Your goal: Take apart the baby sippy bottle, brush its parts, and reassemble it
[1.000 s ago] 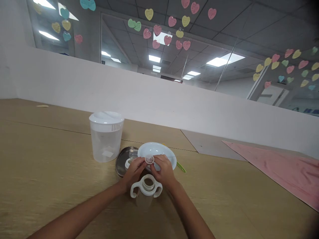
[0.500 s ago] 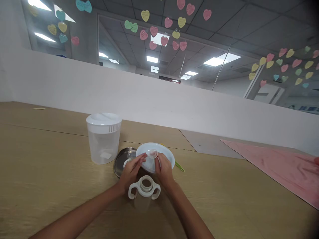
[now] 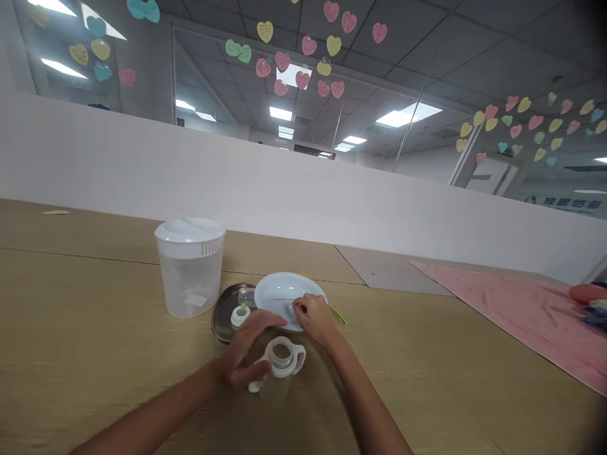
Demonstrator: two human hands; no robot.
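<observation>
My left hand point(image 3: 249, 347) is open, thumb and fingers spread, beside the left handle of a clear bottle with a white two-handled collar point(image 3: 281, 370). The bottle stands upright with its mouth uncovered. Over the white plate point(image 3: 272, 287), my right hand point(image 3: 317, 319) pinches a small clear piece, mostly hidden by the fingertips. A thin straight item point(image 3: 283, 299) shows on the plate. Left of the plate, a metal tray point(image 3: 222, 321) holds a white ring with a clear nipple point(image 3: 241, 315) and a clear dome-shaped cover point(image 3: 245, 296).
A translucent lidded bucket point(image 3: 190, 272) stands behind the tray on the left. A green tool handle point(image 3: 338, 316) sticks out from under the plate's right side. A pink sheet point(image 3: 516, 322) covers the table at right. A low white wall point(image 3: 284, 196) runs along the back.
My left hand has moved back toward the bottle and spread. My right hand has lowered the clear piece to the plate. The view has shifted slightly to the right.
</observation>
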